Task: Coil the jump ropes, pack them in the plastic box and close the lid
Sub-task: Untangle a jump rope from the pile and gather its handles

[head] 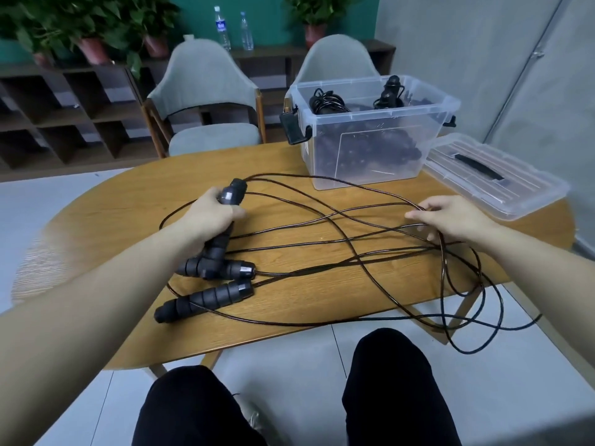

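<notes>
Black jump ropes lie tangled across the wooden table (112, 214). My left hand (212, 214) grips one black foam handle (233, 191) near its top. Two more handles (222, 268) (206, 300) lie just below it. My right hand (450, 217) is at the right side of the table, its fingers curled around thin rope strands (322, 220). Several loops hang over the table's front right edge. The clear plastic box (370, 133) stands open at the back with coiled ropes inside. Its clear lid (495, 178) with a black grip lies flat to the box's right.
Two grey chairs (209, 101) stand behind the table. A dark shelf with potted plants (90, 33) and two water bottles (222, 27) runs along the back wall. My knees (386, 381) are just below the table's front edge.
</notes>
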